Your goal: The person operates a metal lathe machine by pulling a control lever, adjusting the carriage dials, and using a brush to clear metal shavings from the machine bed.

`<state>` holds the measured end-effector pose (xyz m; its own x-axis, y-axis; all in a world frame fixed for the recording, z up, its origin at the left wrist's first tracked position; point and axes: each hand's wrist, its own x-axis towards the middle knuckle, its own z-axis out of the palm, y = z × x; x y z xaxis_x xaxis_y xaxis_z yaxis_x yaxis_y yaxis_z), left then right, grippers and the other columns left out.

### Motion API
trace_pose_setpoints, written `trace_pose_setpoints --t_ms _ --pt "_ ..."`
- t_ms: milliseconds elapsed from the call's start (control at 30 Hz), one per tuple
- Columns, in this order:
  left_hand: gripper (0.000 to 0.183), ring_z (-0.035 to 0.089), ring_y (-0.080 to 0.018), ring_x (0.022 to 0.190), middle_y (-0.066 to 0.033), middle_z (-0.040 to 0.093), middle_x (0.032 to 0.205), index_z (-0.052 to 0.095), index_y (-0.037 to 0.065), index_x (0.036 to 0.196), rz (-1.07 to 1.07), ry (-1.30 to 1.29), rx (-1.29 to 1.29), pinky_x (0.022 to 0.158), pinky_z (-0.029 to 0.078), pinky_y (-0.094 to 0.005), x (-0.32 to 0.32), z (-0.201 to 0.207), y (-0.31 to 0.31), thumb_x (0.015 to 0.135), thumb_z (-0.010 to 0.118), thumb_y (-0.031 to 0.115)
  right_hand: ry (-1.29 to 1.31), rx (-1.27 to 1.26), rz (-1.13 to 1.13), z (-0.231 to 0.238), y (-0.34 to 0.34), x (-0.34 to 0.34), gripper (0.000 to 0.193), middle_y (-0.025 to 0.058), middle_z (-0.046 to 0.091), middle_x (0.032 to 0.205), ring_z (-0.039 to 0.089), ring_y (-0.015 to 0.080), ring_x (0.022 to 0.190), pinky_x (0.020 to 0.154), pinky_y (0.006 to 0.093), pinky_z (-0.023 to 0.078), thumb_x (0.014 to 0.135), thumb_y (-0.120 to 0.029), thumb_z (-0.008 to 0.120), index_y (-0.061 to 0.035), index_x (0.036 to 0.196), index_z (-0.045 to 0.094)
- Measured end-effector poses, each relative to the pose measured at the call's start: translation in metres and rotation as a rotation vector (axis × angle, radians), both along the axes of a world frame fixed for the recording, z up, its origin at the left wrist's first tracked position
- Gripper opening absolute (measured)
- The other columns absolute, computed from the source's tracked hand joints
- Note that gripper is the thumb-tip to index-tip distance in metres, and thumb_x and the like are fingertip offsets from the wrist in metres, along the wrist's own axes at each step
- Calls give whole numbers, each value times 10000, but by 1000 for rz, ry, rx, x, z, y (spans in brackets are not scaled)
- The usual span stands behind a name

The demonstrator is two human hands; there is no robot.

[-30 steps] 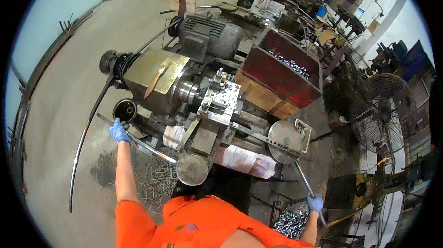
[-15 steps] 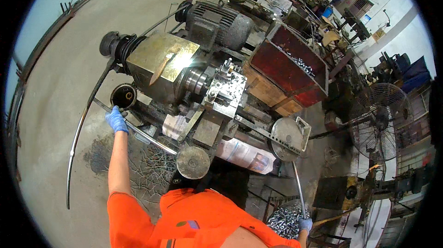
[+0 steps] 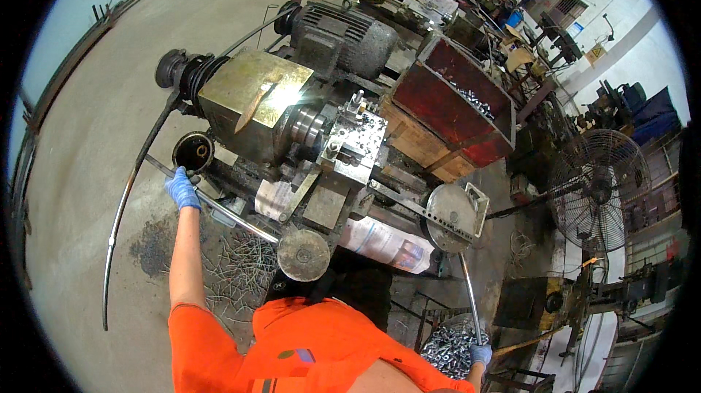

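Note:
My left hand (image 3: pixel 182 191), in a blue glove, is closed round the dark end of a long metal lever (image 3: pixel 235 218) whose bright shaft runs to a round metal disc (image 3: pixel 303 255) at the front of a lathe-like machine. At the lower right, my right hand (image 3: pixel 480 354), gloved too, is closed on the lower end of a shiny lever (image 3: pixel 471 294). That lever hangs from a larger round plate (image 3: pixel 453 212). Between them sit the machine's chuck (image 3: pixel 308 127) and a metal tool block (image 3: pixel 355 141) strewn with chips. Any workpiece is too small to make out.
A red bin (image 3: pixel 456 97) with small metal parts stands on a wooden crate (image 3: pixel 420 146) behind the tool block. Below my right hand is a heap of shiny metal parts (image 3: pixel 447 349). A large fan (image 3: pixel 595 188) stands at right. Rods (image 3: pixel 241 269) litter the floor beside my left arm.
The whole view has shifted very slightly. Both hands keep their grips on the levers, with no clear movement of either lever.

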<state>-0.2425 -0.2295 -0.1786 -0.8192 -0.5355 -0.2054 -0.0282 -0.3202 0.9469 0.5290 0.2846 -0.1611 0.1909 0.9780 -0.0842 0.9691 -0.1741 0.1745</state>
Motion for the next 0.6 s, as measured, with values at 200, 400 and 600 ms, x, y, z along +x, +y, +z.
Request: trace_pose_setpoints --t_ms 200,400,600 --pt "119 547 -166 416 -102 576 610 511 -23 907 -10 1 4 368 451 -272 -4 -9 -1 836 529 71 -26 23 0 -11 3 14 427 256 625 872 616 370 876 772 426 492 657 -360 672 21 849 659" --pt "136 550 -173 422 -118 583 624 508 -34 914 -9 1 4 376 460 -275 -2 -10 -7 835 529 75 -2 -4 21 10 -9 -12 436 263 621 883 611 370 892 778 430 490 668 -367 661 24 860 657" --pt "138 552 -172 424 -117 584 625 509 -39 907 -12 -5 17 376 463 -276 -2 -4 0 839 529 80 -6 -13 -3 14 -16 -16 452 261 617 914 604 375 905 783 435 486 669 -382 655 27 861 651"
